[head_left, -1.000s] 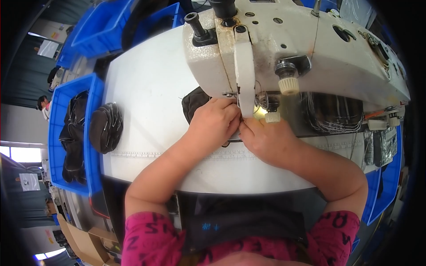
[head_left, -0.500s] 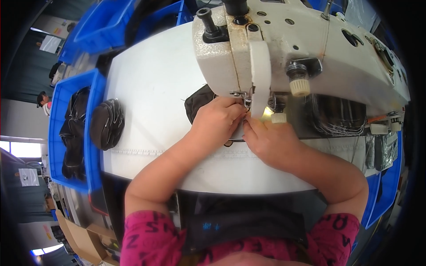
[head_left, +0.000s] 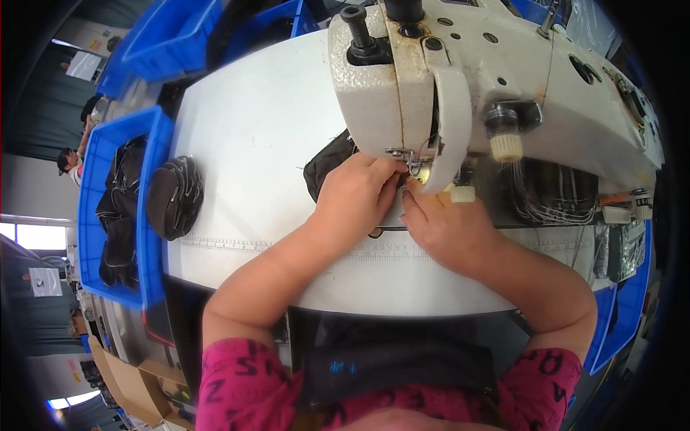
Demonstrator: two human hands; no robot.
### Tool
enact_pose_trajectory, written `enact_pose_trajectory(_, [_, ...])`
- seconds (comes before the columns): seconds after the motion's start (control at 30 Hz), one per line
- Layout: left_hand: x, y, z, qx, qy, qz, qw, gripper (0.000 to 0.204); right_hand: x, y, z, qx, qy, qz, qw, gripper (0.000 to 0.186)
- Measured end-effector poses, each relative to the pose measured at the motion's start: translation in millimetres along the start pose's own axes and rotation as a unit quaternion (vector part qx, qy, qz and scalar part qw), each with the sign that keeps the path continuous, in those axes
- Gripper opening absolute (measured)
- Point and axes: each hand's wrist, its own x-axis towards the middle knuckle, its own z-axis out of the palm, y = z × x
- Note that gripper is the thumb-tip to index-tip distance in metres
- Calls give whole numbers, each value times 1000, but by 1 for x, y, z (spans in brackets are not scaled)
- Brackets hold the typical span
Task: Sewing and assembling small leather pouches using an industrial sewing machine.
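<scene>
My left hand [head_left: 357, 192] is closed on a dark fabric piece [head_left: 327, 167], its fingertips pressed close beside the presser foot [head_left: 411, 164] of a white sewing machine [head_left: 368, 93]. Part of the fabric sticks out to the left from behind that hand, and a row of zipper-like teeth shows along its edge. Close by on the right, my right hand [head_left: 451, 231] has its thumb and forefinger drawn together just in front of the needle area. Whatever lies between those fingertips is too small and too covered to make out. A lamp lights the spot.
Left of the hands, a stack of dark fabric pieces [head_left: 175, 197] leans by a blue bin [head_left: 157, 215] holding more dark pieces. Another dark stack [head_left: 552, 190] lies under the machine arm. A printed ruler strip [head_left: 237, 245] crosses the white table [head_left: 244, 129]. A person [head_left: 70, 162] is far left.
The machine, fabric and both hands sit slightly farther right in the picture. The hands keep nearly the same pose at the needle. The far person now has an arm raised.
</scene>
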Motion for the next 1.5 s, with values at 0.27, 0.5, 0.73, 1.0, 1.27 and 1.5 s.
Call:
enact_pose_trajectory(0.27, [-2,-1,3,33,-3,17,999,16,0,-1,-2,-3,-8,3,1000,39])
enact_pose_trajectory(0.5, [-1,5,-1,110,16,75,991,16,-1,0,-1,-10,-6,-10,1000,41])
enact_pose_trajectory(0.73, [0,6,0,157,-1,53,986,16,1,-3,-3,-14,-13,-5,1000,37])
enact_pose_trajectory(1.0, [2,0,9,160,34,64,984,15,0,-3,1,9,3,-4,1000,34])
enact_pose_trajectory(1.27, [2,-2,10,120,34,29,992,15,0,-3,0,19,-3,-2,1000,37])
enact_pose_trajectory(1.5, [-1,-3,-4,89,-25,63,994,15,2,4,-1,24,-4,4,1000,38])
